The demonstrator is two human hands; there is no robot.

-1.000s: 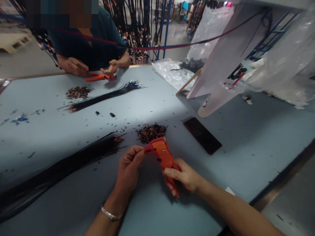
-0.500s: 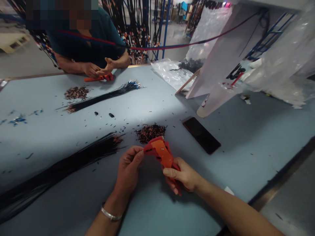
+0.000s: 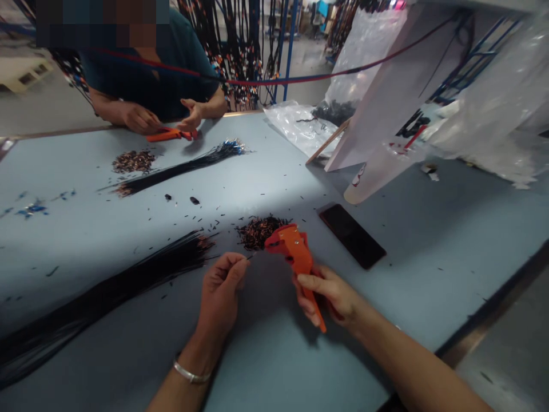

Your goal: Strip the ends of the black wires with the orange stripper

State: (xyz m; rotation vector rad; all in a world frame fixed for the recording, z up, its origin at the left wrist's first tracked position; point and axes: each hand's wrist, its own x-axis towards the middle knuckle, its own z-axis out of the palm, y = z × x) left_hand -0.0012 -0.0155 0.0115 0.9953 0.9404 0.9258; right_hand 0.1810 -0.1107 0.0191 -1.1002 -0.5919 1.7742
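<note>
Between thumb and forefinger, my left hand [image 3: 223, 289] pinches a thin black wire [image 3: 251, 257] whose end pokes out to the right. My right hand [image 3: 323, 294] is wrapped round the handles of an orange and red wire stripper [image 3: 295, 246]. Its jaws point left, a short gap away from the wire's end. Behind the jaws lies a pile of short black and copper-coloured offcuts [image 3: 259, 232], partly hidden by the tool. To the left a thick bundle of black wires [image 3: 128, 286] with copper-coloured ends stretches across the table.
A dark phone [image 3: 352, 236] lies to the right, near a tilted white cup [image 3: 373, 174] with a red straw. Across the table [image 3: 274, 166], a co-worker's hands [image 3: 191, 114] are by another orange tool [image 3: 165, 135]. A smaller wire bundle [image 3: 180, 167] and offcut pile [image 3: 132, 161] lie there.
The wire stripper in my right hand has moved right and slightly up, away from my left fingers. The wire's end now shows. The co-worker's hands have moved apart.
</note>
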